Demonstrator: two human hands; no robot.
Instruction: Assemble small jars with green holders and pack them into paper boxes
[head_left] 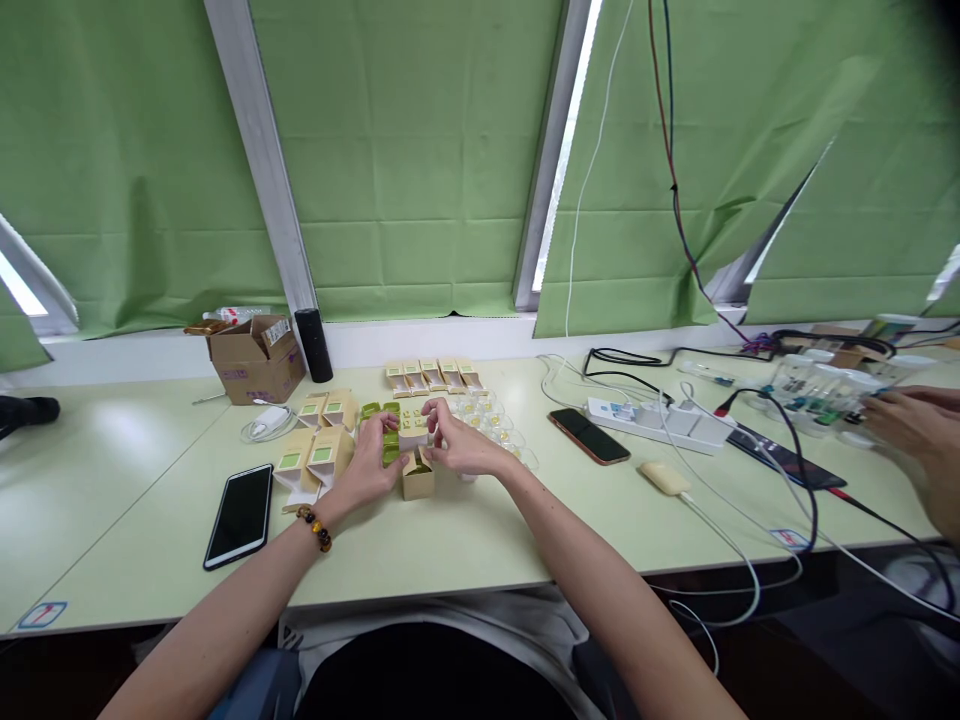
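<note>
While the left hand and right hand curl inward above the bench, a small open carton is between them.

Left grip: thumb at the carton's left edge. Right grip: fingers bent, near its upper right edge; cannot tell whether either closes on it. Carton upright, flaps up, just on the near side of a pale piece. Green pieces beyond left fingers; clear cups beyond right hand; more cartons at left.

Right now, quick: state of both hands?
Left hand: curved, thumb by the front box; grip cannot be told.
Right hand: curled beside that box; whether it holds anything cannot be told.
</note>
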